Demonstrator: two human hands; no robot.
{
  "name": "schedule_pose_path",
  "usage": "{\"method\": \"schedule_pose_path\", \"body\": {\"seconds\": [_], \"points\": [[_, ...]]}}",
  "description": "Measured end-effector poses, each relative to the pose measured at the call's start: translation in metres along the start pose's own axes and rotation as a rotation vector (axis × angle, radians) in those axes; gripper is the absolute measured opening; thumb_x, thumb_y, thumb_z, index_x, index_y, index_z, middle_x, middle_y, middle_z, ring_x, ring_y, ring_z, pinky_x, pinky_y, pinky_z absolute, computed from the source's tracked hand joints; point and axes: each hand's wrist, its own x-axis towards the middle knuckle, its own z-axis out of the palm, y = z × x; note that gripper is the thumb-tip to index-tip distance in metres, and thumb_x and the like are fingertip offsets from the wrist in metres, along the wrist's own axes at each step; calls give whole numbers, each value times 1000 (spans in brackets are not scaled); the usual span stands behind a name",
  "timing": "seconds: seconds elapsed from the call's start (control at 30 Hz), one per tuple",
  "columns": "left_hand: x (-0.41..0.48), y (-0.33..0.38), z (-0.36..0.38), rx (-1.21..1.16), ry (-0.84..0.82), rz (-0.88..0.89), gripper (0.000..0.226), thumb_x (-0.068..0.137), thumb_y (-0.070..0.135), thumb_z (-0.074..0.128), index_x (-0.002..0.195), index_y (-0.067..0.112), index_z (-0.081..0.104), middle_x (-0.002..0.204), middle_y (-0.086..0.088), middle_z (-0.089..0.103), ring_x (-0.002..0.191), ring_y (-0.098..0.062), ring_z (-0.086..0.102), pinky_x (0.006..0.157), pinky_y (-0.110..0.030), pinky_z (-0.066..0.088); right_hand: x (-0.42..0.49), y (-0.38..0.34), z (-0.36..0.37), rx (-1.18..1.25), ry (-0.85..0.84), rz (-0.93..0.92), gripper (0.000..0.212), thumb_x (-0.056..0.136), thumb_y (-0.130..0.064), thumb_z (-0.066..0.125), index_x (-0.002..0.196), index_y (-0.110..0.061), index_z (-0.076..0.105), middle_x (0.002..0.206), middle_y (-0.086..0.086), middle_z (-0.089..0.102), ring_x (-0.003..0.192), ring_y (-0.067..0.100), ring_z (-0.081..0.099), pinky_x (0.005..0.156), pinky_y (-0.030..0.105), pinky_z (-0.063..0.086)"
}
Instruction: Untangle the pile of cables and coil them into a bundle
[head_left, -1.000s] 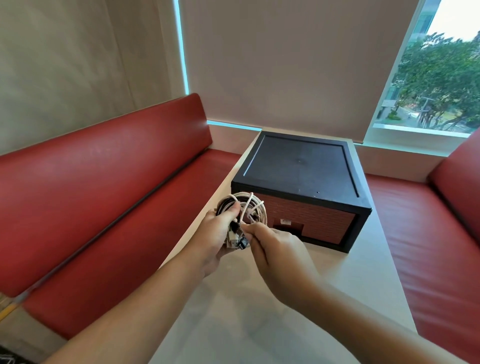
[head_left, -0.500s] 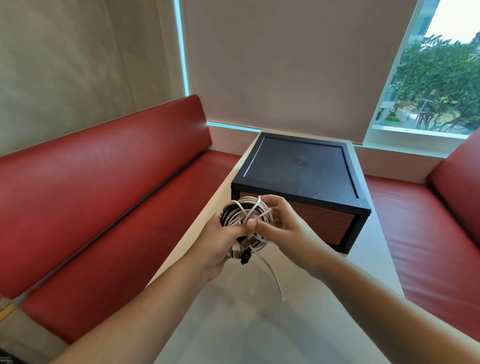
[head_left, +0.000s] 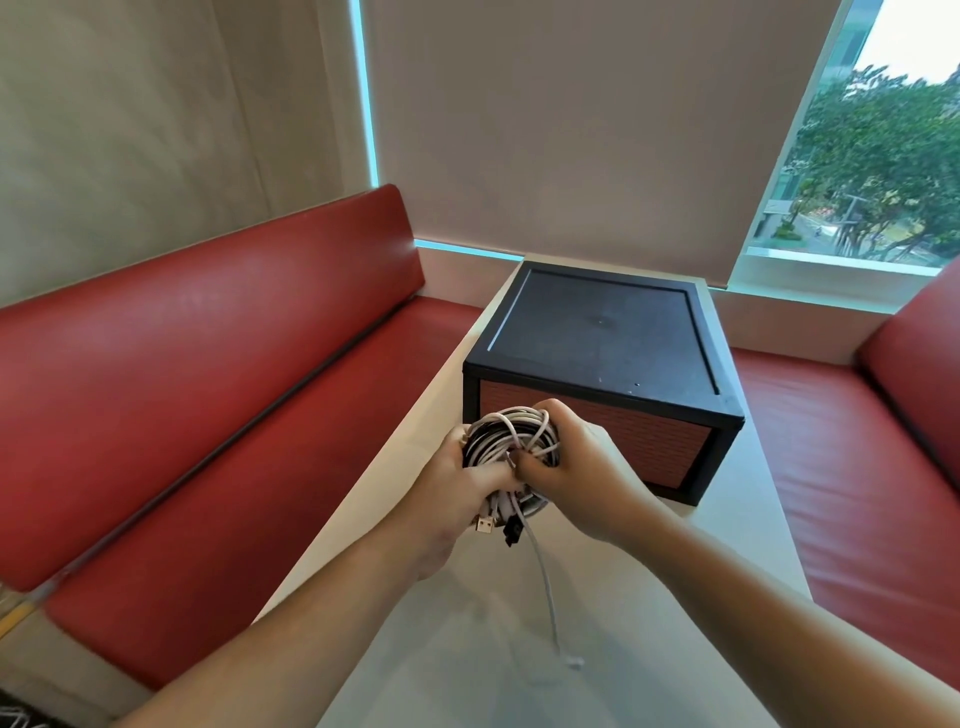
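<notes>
The left hand (head_left: 441, 491) and right hand (head_left: 584, 480) are bare. So are both forearms (head_left: 291, 639) — slim, smooth, uncovered right down to the frame's lower edge.

The black-topped box (head_left: 597, 332) stands across the far end of the table (head_left: 457, 675) and takes nearly its whole width, leaving only narrow strips of table top on either side. The right grip (head_left: 576, 467) and left grip (head_left: 457, 483) hold the cable bundle (head_left: 511, 441) just in front of the box's near face, so little room lies ahead of the knuckles. Nearer the person the table top lies open, crossed only by a loose white cable end (head_left: 548, 597) hanging from the bundle (its tip seems to reach the surface). The left bench (head_left: 208, 364) and right bench (head_left: 857, 441) flank the table below its edges.
</notes>
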Motion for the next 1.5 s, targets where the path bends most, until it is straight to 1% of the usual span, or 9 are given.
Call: {"method": "schedule_pose_path", "body": {"seconds": [0.3, 0.4, 0.53, 0.8, 0.97, 1.07, 1.23, 1.4, 1.5], "points": [[0, 9, -6, 36, -38, -102, 22, 95, 14, 58, 117, 13, 61, 96, -8, 71, 84, -19, 68, 62, -32, 52, -2, 8, -11, 133, -174, 43, 20, 89, -27, 67, 106, -24, 57, 94, -5, 66, 83, 7, 64, 72, 27, 55], [-1, 10, -7, 41, -64, -124, 23, 96, 15, 57, 118, 13, 62, 99, -11, 72, 86, -23, 68, 67, -36, 52, -3, 8, -13, 191, -239, 71, 23, 90, -29, 65, 111, -28, 56, 101, -6, 67, 93, 7, 65, 82, 32, 57], [-3, 10, -7, -23, -92, -157, 21, 95, 11, 56, 115, 9, 63, 97, -15, 71, 87, -27, 68, 77, -42, 53, -5, 3, -15, 195, -293, 71, 29, 91, -20, 63, 116, -28, 52, 101, -5, 66, 92, 7, 66, 81, 29, 57], [-2, 10, -6, -103, -117, -167, 15, 92, 3, 55, 104, 3, 63, 80, -10, 70, 74, -22, 68, 73, -38, 54, -10, -2, -5, 67, -111, -86, 35, 84, -13, 68, 111, -24, 48, 91, -9, 65, 78, 6, 66, 68, 27, 58], [0, 12, -10, 18, -157, -120, 38, 74, 5, 63, 112, 5, 63, 88, -12, 69, 76, -22, 65, 67, -35, 50, -8, 0, 0, -23, -14, -163, 38, 83, -11, 68, 111, -26, 47, 94, -10, 64, 81, 5, 63, 69, 27, 56], [1, 13, -9, 104, -153, -85, 40, 78, -5, 62, 117, 4, 59, 86, -8, 69, 73, -16, 66, 58, -26, 51, -7, 0, 1, -12, 10, -147, 36, 83, -10, 66, 110, -25, 47, 93, -11, 64, 81, 5, 63, 69, 26, 56], [6, 15, -7, 219, -92, -38, 47, 60, 5, 63, 107, 8, 65, 95, -15, 72, 89, -23, 67, 90, -50, 52, -6, -4, 0, 74, -54, -39, 28, 85, -12, 61, 108, -25, 49, 90, -10, 65, 80, 6, 64, 70, 29, 57], [10, 9, -7, 315, -37, -4, 52, 57, 14, 70, 109, 10, 65, 103, -18, 71, 99, -32, 69, 92, -54, 53, -5, -6, -5, 113, -119, 32, 28, 85, -11, 60, 108, -25, 50, 93, -10, 64, 82, 6, 62, 73, 31, 56], [12, 6, -8, 382, 0, 19, 51, 54, 27, 72, 104, 16, 68, 96, -11, 73, 93, -32, 70, 82, -51, 57, -7, -4, -8, 117, -156, 34, 26, 89, -14, 58, 109, -28, 50, 95, -10, 64, 82, 4, 62, 72, 28, 56]]}}
